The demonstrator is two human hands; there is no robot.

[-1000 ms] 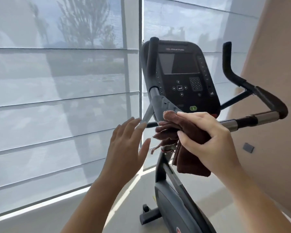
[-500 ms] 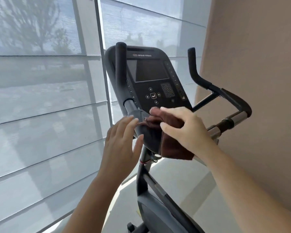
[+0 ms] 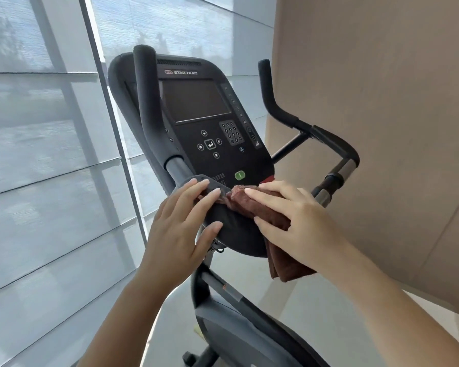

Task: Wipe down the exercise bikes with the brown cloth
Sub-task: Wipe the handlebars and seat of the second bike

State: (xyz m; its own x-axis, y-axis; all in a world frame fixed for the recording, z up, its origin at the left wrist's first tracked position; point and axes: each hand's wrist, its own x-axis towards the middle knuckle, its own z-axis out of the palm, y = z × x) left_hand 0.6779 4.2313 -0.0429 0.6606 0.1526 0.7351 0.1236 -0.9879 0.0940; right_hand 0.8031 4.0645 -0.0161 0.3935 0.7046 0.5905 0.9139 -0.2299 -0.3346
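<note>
A black exercise bike stands in front of me, its console [image 3: 196, 102] facing me with a dark screen and a green button. My right hand [image 3: 302, 226] holds the folded brown cloth [image 3: 260, 207] between thumb and fingers and presses it on the dark housing [image 3: 236, 234] just below the console. The cloth's loose end hangs down under my palm. My left hand [image 3: 180, 229] rests on the left side of the same housing with fingers laid flat on top and the thumb on the front.
The left handlebar [image 3: 146, 102] rises in front of the console and the right handlebar [image 3: 329, 139] curves out towards a beige wall [image 3: 382, 102]. A window with a grey blind [image 3: 37, 181] fills the left. The bike's frame [image 3: 239, 335] runs down towards me.
I have come closer to the bike. My left hand moved from the air onto the housing. My right hand slid the cloth to the right along the housing under the console.
</note>
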